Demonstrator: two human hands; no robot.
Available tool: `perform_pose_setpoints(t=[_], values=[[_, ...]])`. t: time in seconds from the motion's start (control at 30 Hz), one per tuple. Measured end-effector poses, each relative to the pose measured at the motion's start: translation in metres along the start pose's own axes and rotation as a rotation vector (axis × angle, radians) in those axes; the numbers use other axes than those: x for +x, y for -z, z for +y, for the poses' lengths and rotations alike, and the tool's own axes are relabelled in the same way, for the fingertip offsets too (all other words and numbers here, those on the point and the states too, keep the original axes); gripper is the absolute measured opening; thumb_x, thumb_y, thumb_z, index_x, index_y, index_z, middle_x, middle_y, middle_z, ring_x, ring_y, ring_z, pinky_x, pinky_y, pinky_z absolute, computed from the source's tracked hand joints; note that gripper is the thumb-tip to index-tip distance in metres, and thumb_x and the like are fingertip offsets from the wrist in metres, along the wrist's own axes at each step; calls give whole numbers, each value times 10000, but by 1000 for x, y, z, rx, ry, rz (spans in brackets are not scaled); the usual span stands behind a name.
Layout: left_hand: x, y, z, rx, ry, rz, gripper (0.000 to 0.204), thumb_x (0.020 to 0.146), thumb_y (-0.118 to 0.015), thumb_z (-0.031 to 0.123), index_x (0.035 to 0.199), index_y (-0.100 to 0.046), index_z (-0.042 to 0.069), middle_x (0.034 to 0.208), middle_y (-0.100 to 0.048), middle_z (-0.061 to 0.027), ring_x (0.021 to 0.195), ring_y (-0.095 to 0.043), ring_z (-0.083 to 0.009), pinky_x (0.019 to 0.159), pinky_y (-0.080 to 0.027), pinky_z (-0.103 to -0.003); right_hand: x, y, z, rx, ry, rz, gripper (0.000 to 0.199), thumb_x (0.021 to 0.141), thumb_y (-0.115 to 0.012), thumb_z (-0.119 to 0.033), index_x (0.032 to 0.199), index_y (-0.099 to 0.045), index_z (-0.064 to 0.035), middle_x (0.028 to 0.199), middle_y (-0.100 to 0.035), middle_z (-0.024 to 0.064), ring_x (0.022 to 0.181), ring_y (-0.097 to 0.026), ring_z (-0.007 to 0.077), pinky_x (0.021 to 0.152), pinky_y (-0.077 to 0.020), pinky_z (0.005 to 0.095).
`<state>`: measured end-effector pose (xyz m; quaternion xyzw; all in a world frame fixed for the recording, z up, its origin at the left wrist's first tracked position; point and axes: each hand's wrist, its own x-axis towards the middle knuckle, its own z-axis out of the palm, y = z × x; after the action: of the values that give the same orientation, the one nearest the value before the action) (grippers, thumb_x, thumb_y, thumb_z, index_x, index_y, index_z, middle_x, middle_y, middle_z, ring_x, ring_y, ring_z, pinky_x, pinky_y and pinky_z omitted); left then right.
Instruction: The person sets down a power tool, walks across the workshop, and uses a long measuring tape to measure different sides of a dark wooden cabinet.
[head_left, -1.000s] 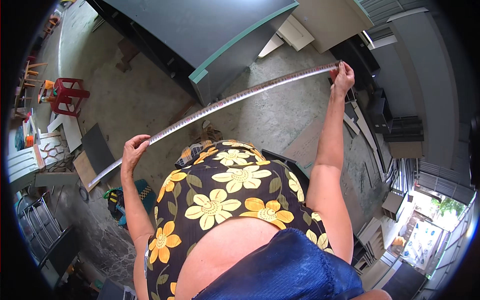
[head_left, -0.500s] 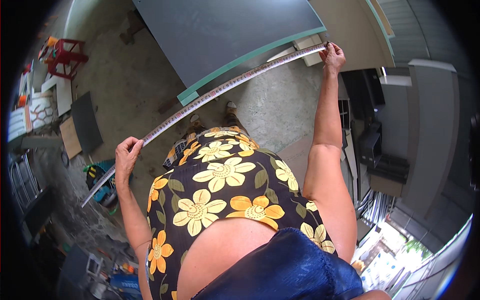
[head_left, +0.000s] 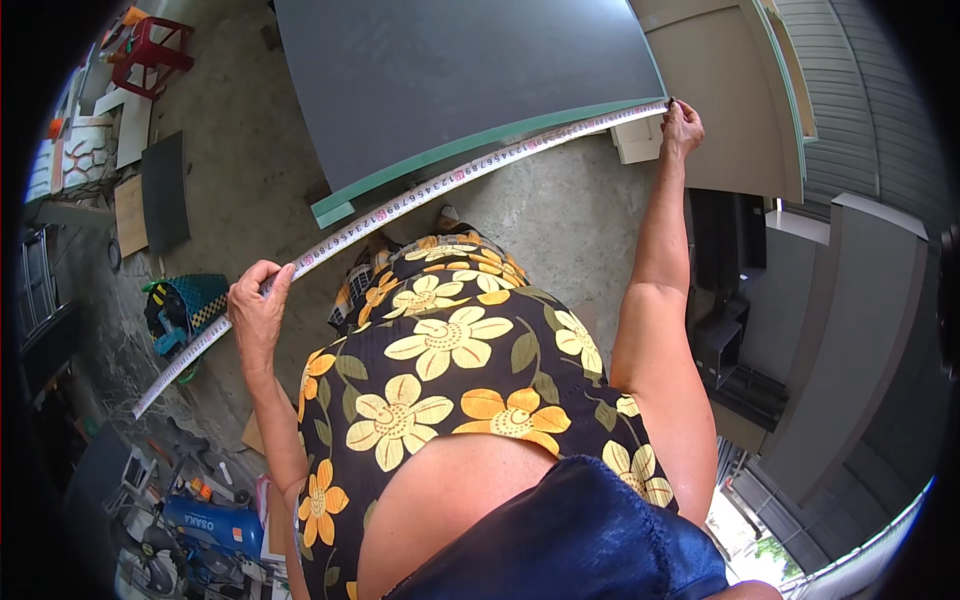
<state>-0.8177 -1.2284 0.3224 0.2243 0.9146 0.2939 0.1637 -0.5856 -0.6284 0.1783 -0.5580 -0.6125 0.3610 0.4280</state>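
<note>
While my right hand (head_left: 683, 129) pinches one end of a tape (head_left: 460, 174) between thumb and finger, my left hand (head_left: 258, 310) grips it farther along, thumb and fingers closed on the strip. The step looks like measuring: the tape spans the gap between my fingers, beside the green edge (head_left: 395, 174) of a dark grey panel (head_left: 450, 70) that lies beyond them. My right fingertips are at the panel's near right corner; whether they touch it, I cannot tell. Next, I judge, my left fingers should bring the tape closer to the edge, then mark or read a length. The tape is pale, narrow, nearly taut, with dark and red markings; its loose tail slants down-left past my left fingers.
</note>
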Motion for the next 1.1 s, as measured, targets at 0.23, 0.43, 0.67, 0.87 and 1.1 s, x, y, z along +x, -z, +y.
perform_pose_setpoints(t=[0.23, 0.43, 0.67, 0.87, 1.1], values=[[1, 8, -1, 52, 65, 4, 258, 804, -661, 226, 730, -568, -3, 568, -492, -123, 495, -468, -206, 514, -384, -314, -7, -24, -2, -9, 9, -58, 128, 797, -665, -144, 884, -656, -52, 709, -621, 17, 586, -575, 82, 467, -442, 207], [5, -3, -8, 32, 93, -39, 278, 790, -672, 269, 738, -588, 9, 574, -503, -131, 501, -476, -227, 514, -389, -323, 21, -5, 28, 74, 100, -142, 98, 810, -668, -104, 880, -648, -39, 713, -622, 19, 557, -564, 82, 441, -418, 189], [8, -7, -26, 87, 116, -28, 348, 777, -682, 337, 692, -574, 17, 544, -499, -113, 491, -485, -242, 507, -381, -356, 4, -5, 10, -7, 28, -178, 124, 814, -665, -141, 889, -624, -51, 727, -610, 26, 570, -572, 96, 460, -429, 200], [27, -7, -34, 101, 73, -31, 374, 779, -677, 363, 689, -574, 15, 539, -506, -107, 492, -489, -238, 514, -385, -354, 10, 0, 15, 5, 23, -179, 129, 812, -668, -148, 890, -617, -59, 733, -608, 27, 580, -581, 105, 475, -439, 208], [37, -9, -38, 126, 66, -40, 337, 788, -667, 354, 728, -601, 29, 583, -550, -108, 547, -543, -242, 578, -427, -359, 13, 0, 20, 21, 39, -180, 133, 811, -668, -158, 883, -611, -60, 741, -613, 31, 600, -600, 120, 481, -443, 208]])
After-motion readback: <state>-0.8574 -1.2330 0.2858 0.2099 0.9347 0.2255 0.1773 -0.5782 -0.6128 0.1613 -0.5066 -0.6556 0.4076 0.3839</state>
